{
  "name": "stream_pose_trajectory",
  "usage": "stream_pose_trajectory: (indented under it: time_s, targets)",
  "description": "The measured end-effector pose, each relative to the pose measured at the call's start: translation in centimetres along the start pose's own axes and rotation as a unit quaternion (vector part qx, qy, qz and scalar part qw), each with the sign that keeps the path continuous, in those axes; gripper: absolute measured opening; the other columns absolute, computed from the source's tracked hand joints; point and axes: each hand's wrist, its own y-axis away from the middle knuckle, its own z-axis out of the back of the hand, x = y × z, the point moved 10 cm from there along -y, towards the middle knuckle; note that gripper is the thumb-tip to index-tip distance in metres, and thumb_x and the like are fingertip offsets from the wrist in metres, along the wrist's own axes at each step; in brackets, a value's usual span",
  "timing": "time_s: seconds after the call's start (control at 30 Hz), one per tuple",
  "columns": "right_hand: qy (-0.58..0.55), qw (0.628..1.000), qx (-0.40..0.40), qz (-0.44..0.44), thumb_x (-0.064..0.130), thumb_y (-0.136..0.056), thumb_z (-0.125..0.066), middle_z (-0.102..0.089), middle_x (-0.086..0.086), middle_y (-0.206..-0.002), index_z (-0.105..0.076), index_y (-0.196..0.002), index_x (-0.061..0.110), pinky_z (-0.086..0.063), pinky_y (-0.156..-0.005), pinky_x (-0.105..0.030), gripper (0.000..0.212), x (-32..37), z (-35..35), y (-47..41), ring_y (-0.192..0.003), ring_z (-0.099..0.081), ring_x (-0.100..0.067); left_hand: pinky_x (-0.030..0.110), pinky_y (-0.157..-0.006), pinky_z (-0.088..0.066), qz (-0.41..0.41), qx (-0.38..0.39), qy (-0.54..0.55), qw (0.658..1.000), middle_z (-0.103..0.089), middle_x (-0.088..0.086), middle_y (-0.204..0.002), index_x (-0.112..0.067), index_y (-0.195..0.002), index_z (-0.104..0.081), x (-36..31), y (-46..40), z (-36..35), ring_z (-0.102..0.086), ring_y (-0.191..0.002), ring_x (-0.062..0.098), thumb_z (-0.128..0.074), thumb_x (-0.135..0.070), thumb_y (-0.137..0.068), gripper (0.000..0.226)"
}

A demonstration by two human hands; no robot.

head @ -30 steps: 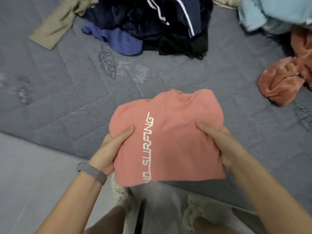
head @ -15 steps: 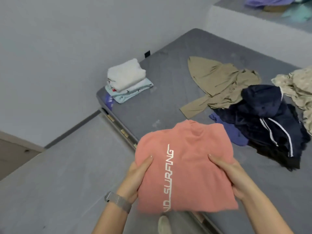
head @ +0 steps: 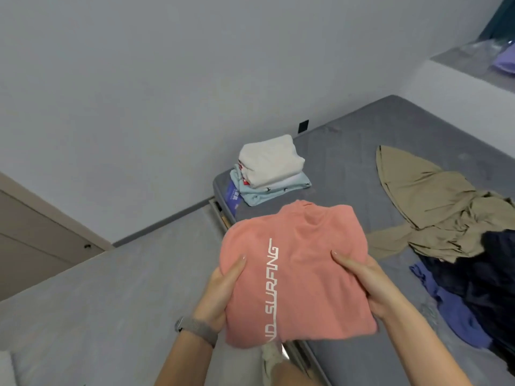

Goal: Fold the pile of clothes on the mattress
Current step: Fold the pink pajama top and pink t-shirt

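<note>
We hold the folded pink shirt (head: 295,274) above the mattress (head: 342,162) edge | left hand (head: 223,291), right hand (head: 365,285) grip its sides, thumbs on top | folded stack (head: 269,168) now nearer centre than half a second ago | unfolded pile (head: 446,218) right

head cam | looks forward-down | hands close | mattress (head: 348,168) beyond
</note>
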Motion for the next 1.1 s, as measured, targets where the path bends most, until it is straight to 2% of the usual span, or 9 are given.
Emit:
stream_pose_trajectory:
  time_s: [0.17,0.43,0.53,0.63,0.7,0.77,0.83,1.0,1.1]
  targets:
    - [0.014,1.000,0.003,0.002,0.022,-0.075,-0.076,-0.072,-0.009,-0.109,-0.064,-0.119,0.007,-0.052,-0.091,-0.039,0.047,5.2,-3.5,-8.7,-0.101,-0.069,-0.023,0.027,-0.066,-0.058,-0.007,0.008,0.006,1.000,-0.074,0.009,-0.102,-0.008,-0.118,-0.062,-6.1,-8.7,-0.5,-0.071,-0.091,0.021,-0.059,-0.025,-0.093,0.030]
    - [0.044,0.999,-0.010,-0.002,0.018,-0.081,-0.074,-0.074,-0.009,-0.105,-0.067,-0.114,0.007,-0.055,-0.079,-0.031,0.036,12.4,-8.0,-19.8,-0.096,-0.071,-0.021,0.025,-0.068,-0.058,-0.007,0.012,-0.005,1.000,-0.073,-0.001,-0.107,-0.018,-0.123,-0.060,-13.6,-20.0,0.1,-0.070,-0.094,0.015,-0.063,-0.032,-0.087,0.039]
    - [0.069,0.997,-0.038,-0.012,0.020,-0.077,-0.079,-0.075,-0.007,-0.101,-0.068,-0.111,0.007,-0.055,-0.077,-0.031,0.037,14.0,-8.8,-25.0,-0.093,-0.071,-0.021,0.032,-0.075,-0.058,0.019,0.014,0.013,1.000,-0.071,0.002,-0.111,-0.017,-0.128,-0.057,-15.0,-25.4,0.1,-0.070,-0.098,0.020,-0.065,-0.030,-0.086,0.045]
    - [0.108,0.991,-0.069,-0.024,0.040,-0.058,-0.088,-0.075,-0.003,-0.097,-0.070,-0.106,0.010,-0.055,-0.078,-0.031,0.060,16.0,-9.3,-30.8,-0.091,-0.072,-0.018,0.032,-0.070,-0.058,0.059,0.019,0.052,0.997,-0.072,0.004,-0.110,-0.016,-0.126,-0.058,-15.5,-31.7,-0.2,-0.070,-0.096,0.021,-0.066,-0.023,-0.088,0.040]
    - [0.138,0.986,-0.090,-0.023,0.047,-0.048,-0.087,-0.076,0.000,-0.095,-0.071,-0.104,0.013,-0.054,-0.071,-0.025,0.067,18.0,-9.8,-35.0,-0.088,-0.072,-0.015,0.038,-0.082,-0.056,0.077,0.033,0.064,0.994,-0.070,0.005,-0.115,-0.016,-0.129,-0.056,-16.5,-36.1,-0.8,-0.068,-0.102,0.023,-0.069,-0.022,-0.085,0.046]
    - [0.165,0.981,-0.099,-0.007,0.038,-0.065,-0.087,-0.075,0.001,-0.096,-0.071,-0.104,0.013,-0.052,-0.062,-0.017,0.049,20.7,-10.5,-39.5,-0.084,-0.071,-0.011,0.040,-0.090,-0.052,0.086,0.036,0.068,0.993,-0.069,0.004,-0.117,-0.015,-0.132,-0.053,-17.6,-40.7,-1.1,-0.066,-0.106,0.023,-0.077,-0.021,-0.078,0.059]
    - [0.203,0.974,-0.105,-0.005,0.031,-0.076,-0.080,-0.073,0.003,-0.096,-0.069,-0.100,0.015,-0.050,-0.058,-0.012,0.030,23.1,-11.1,-44.4,-0.083,-0.068,-0.007,0.037,-0.084,-0.053,0.100,0.031,0.069,0.992,-0.070,0.003,-0.115,-0.017,-0.131,-0.052,-18.5,-45.2,-1.3,-0.067,-0.105,0.021,-0.079,-0.020,-0.075,0.062]
    - [0.365,0.917,-0.159,0.011,0.043,-0.075,-0.079,-0.071,0.000,-0.099,-0.068,-0.103,0.013,-0.052,-0.085,-0.034,0.043,25.9,-10.6,-57.6,-0.095,-0.066,-0.020,0.048,-0.094,-0.050,0.140,0.023,0.061,0.988,-0.068,0.003,-0.114,-0.027,-0.125,-0.051,-18.5,-56.9,-2.1,-0.063,-0.105,0.025,-0.062,-0.017,-0.091,0.037]
    - [0.493,0.836,-0.241,0.008,0.045,-0.078,-0.075,-0.061,-0.007,-0.127,-0.053,-0.130,0.017,-0.044,-0.096,-0.039,0.063,25.1,-9.9,-62.1,-0.118,-0.054,-0.030,0.038,-0.096,-0.047,0.104,-0.044,-0.138,0.984,-0.060,0.006,-0.127,-0.027,-0.135,-0.043,-17.6,-62.9,-0.8,-0.059,-0.107,0.023,-0.068,-0.020,-0.082,0.059]
